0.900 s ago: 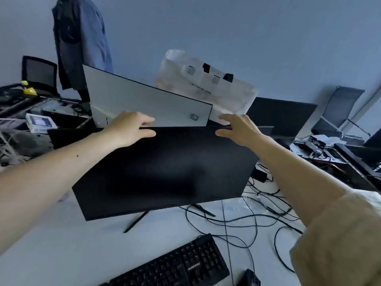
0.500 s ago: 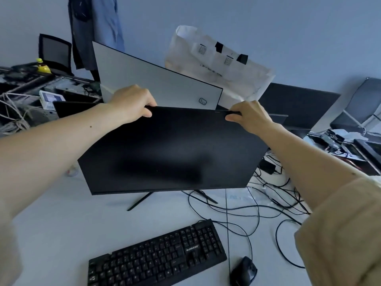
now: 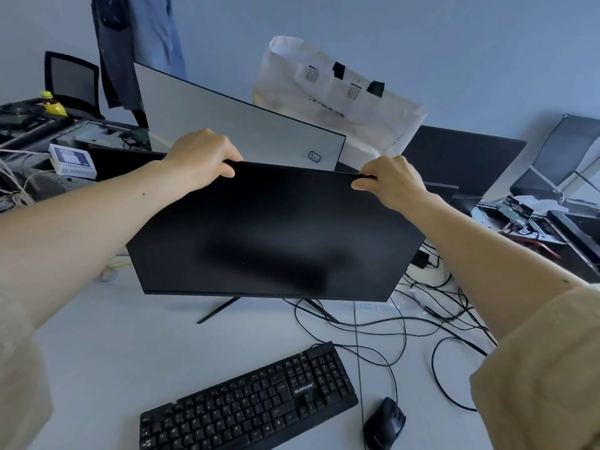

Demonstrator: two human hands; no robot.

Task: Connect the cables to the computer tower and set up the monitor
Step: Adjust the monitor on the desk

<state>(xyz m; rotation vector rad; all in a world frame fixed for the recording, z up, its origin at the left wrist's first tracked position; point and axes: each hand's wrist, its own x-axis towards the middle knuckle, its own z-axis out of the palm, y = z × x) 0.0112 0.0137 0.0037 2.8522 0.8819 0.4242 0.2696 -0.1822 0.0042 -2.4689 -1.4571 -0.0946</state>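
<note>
A black monitor [image 3: 276, 235] with a dark screen stands on thin black stand legs [image 3: 216, 314] on the white table [image 3: 97, 352]. My left hand [image 3: 201, 157] grips its top edge near the left corner, thumb on the screen side. On the same edge, further right, my right hand [image 3: 393, 181] pinches it. Behind the monitor stands the white computer tower [image 3: 233, 125], its side panel facing me. Black cables [image 3: 406, 323] trail over the table to the right of the stand.
A black keyboard [image 3: 253, 401] and a black mouse [image 3: 384, 423] lie at the table's near edge. A white paper bag [image 3: 337, 99] leans behind the tower. Another dark monitor [image 3: 464, 157] is at the back right. Cluttered electronics fill the left side [image 3: 71, 160] and the right side [image 3: 519, 216].
My view has dropped and pulled back, so keyboard and mouse show fully. Both hands have closed more firmly over the monitor's top edge; the screen looks tilted a little further back.
</note>
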